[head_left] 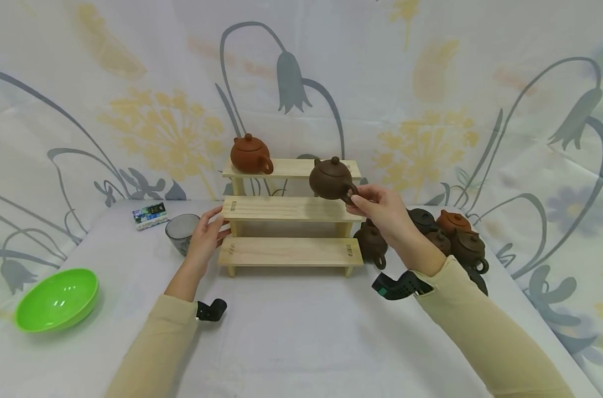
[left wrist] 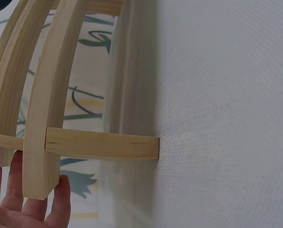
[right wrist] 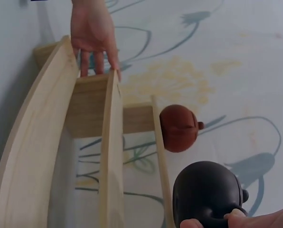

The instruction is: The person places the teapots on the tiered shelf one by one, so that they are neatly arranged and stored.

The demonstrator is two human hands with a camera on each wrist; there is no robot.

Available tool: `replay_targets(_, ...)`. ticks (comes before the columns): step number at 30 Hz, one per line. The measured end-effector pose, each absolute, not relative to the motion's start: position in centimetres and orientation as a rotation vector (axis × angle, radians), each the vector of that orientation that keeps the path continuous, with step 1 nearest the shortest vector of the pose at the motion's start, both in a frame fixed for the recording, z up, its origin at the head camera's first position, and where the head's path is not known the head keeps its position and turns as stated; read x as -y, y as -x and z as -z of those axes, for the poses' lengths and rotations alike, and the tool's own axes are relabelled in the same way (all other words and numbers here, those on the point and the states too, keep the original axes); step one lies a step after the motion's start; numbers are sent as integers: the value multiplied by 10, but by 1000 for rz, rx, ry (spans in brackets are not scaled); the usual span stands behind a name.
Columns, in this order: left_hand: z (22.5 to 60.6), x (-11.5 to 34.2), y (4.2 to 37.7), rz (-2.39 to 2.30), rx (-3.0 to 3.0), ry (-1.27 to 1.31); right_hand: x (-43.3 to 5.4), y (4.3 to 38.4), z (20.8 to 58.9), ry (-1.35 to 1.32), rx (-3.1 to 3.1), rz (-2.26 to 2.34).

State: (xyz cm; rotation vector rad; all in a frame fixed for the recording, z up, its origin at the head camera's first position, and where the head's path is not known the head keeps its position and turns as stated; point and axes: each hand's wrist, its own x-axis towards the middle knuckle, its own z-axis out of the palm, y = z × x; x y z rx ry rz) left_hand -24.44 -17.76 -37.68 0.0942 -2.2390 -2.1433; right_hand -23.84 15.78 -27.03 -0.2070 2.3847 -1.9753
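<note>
- I pinched the handle of the brown teapot (head_left: pixel 329 179) between the thumb and fingers of my right hand (head_left: pixel 381 209).
- I held this teapot at 2 o'clock from the centre of the wooden stand (head_left: pixel 286 252); I could not tell whether it touched the top shelf (head_left: pixel 291 167).
- My left hand (head_left: pixel 206 235), fingers extended and clasping nothing, rested against the stand's 9 o'clock end.
- The red teapot (head_left: pixel 249 155) stood on the top shelf at 11 o'clock.
</note>
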Motion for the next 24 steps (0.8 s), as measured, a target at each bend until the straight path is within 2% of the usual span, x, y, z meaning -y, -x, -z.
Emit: replay_targets(24, 378, 178, 246, 2165, 2224, -107, -95, 294, 261, 182, -2367, 2079)
